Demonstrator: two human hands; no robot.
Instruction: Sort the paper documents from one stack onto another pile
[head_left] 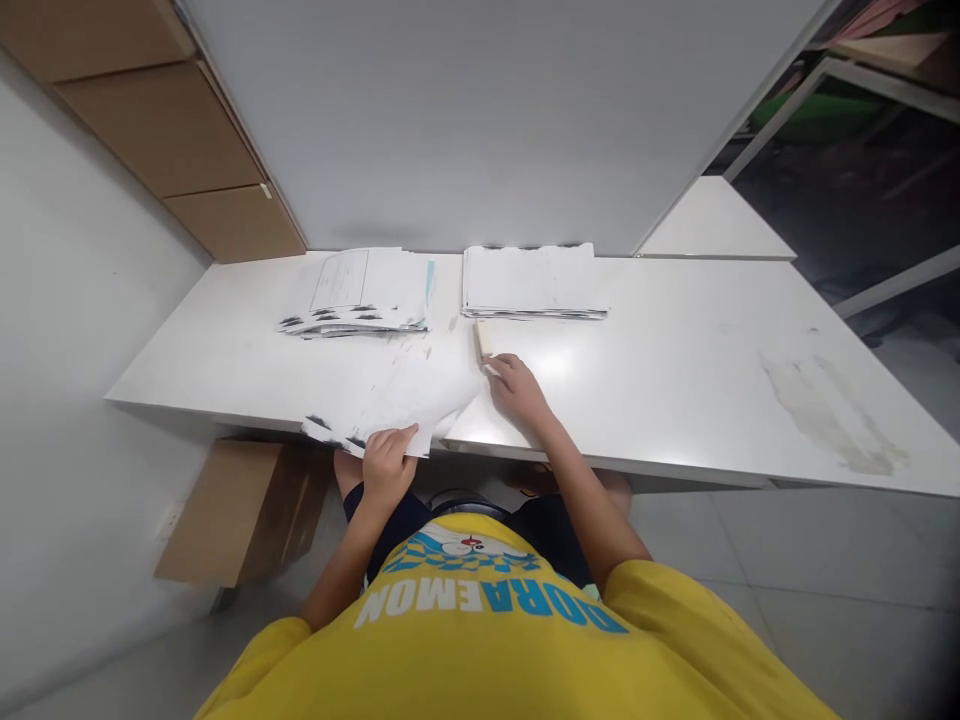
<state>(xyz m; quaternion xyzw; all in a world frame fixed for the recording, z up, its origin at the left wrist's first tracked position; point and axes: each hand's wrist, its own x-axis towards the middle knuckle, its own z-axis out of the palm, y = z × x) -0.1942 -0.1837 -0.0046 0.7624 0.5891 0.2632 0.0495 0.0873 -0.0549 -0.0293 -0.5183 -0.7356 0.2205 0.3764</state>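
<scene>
A white sheet of paper (pixel 409 385) with dark smudged corners lies on the white table (pixel 675 400), reaching the near edge. My left hand (pixel 388 463) pinches the sheet's near edge, fingers closed on it. My right hand (pixel 517 388) rests at the sheet's right corner, fingers curled on a small pale eraser-like block (pixel 480 342) that touches the table. Two piles of similar sheets lie further back: a fanned left pile (pixel 360 295) and a squared right pile (pixel 534 283).
A grey partition panel (pixel 480 120) stands behind the table. Wooden drawers (pixel 172 130) are at the far left wall, and a cardboard box (pixel 225 510) sits on the floor under the table's left end. A grey stain (pixel 832 410) marks the table's right part.
</scene>
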